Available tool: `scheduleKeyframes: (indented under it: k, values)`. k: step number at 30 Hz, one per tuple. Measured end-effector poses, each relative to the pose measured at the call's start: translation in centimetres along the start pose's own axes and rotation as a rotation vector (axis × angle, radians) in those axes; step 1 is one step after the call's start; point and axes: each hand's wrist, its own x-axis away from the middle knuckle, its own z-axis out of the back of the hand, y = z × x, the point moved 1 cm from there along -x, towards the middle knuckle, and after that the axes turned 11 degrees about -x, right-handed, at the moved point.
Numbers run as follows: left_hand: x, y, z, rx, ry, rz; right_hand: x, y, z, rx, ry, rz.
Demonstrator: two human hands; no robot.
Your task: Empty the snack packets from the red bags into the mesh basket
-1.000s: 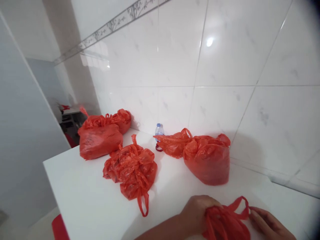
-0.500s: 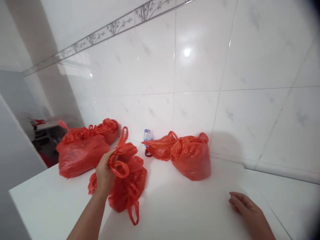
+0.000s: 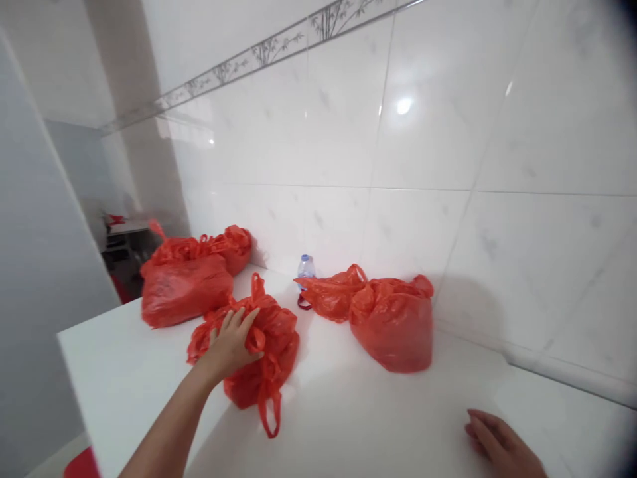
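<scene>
My left hand [image 3: 229, 350] is spread over a red plastic bag [image 3: 281, 325] on the left half of the white table, its fingers apart against the crumpled film. One handle loop of this bag stands up behind the hand, and another hangs toward the front. What the bag contains is hidden. Low on the right, my right hand [image 3: 502, 443] rests at the table with its fingers curled together and nothing visible in them. It is apart from every bag; nearest to it is a full red bag [image 3: 395, 328] by the wall.
More red bags [image 3: 186, 289] are piled at the table's back left. A small clear bottle with a blue cap [image 3: 305, 267] stands by the tiled wall, partly behind a smaller red bag [image 3: 333, 295]. The white table [image 3: 358, 425] ends at a left edge; a red object [image 3: 82, 463] shows below it.
My left hand has let go of the gathered red bag top it held up, and the film has sunk onto the bag. My right hand stays curled. The view has shifted somewhat left.
</scene>
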Motion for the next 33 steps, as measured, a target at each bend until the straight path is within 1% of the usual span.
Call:
scheduleKeyframes:
  k: [2,4,6,8,9,11,14,16,18,21,25,27,29,31,33]
  values:
    - [0.6,2.4,1.2,0.047,-0.009,-0.109,0.6,-0.7,-0.5,0.012,0.018,0.026]
    - [0.8,5.3,2.1,0.21,-0.037,-0.243,0.9,-1.1,-0.9,0.024,0.031,0.07]
    - [0.5,8.5,2.6,0.405,-0.107,-0.357,1.0,-1.1,-1.2,0.046,0.028,0.116]
    - [-0.2,11.8,2.6,0.563,-0.163,-0.453,1.0,-1.0,-1.3,0.064,0.024,0.155]
    - [-0.8,13.4,2.5,0.618,-0.164,-0.498,1.0,-0.9,-1.4,0.069,0.022,0.171]
    - [-2.3,16.5,2.0,0.678,-0.118,-0.573,1.1,-0.8,-1.5,0.087,0.025,0.193]
    - [-4.9,20.9,1.2,0.691,-0.018,-0.622,1.2,-0.9,-1.6,0.107,0.024,0.205]
    - [-6.7,23.4,0.7,0.657,0.023,-0.599,1.2,-1.0,-1.7,0.098,0.014,0.202]
    - [-8.2,25.4,0.1,0.622,0.035,-0.565,1.2,-1.0,-1.7,0.094,0.018,0.198]
    - [-9.2,27.2,-0.7,0.579,0.0,-0.538,1.1,-0.9,-1.8,0.129,0.046,0.222]
    - [-8.3,27.9,-1.3,0.542,-0.045,-0.537,1.2,-1.1,-2.4,0.178,0.063,0.255]
    - [-7.7,27.9,-1.1,0.561,-0.022,-0.516,1.3,-1.2,-2.6,0.199,0.069,0.259]
    - [-7.6,27.9,-0.7,0.606,0.022,-0.466,1.4,-1.4,-2.8,0.218,0.074,0.257]
    - [-8.0,27.9,-0.1,0.663,0.052,-0.407,1.5,-1.4,-2.7,0.232,0.075,0.254]
    - [-8.6,27.9,0.6,0.718,0.043,-0.363,1.4,-1.4,-2.6,0.243,0.074,0.251]
